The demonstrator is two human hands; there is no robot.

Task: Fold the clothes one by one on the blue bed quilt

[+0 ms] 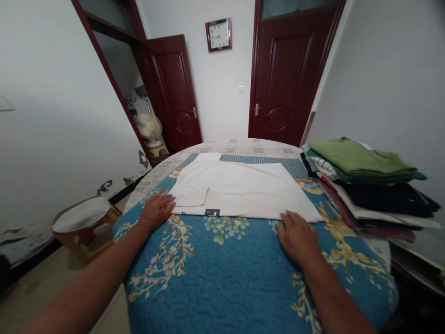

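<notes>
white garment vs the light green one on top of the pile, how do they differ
The white garment lies spread wide on the blue quilted cloth; the light green garment is folded more compactly atop the pile. The left hand and right hand are at the white garment's near edge, while neither is near the light green garment. Both are fabric and lie roughly flat.

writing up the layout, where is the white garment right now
In the head view, the white garment lies mid-picture on the blue quilted cover, left of the stacked clothes, with the left hand and right hand at its near edge.
</notes>
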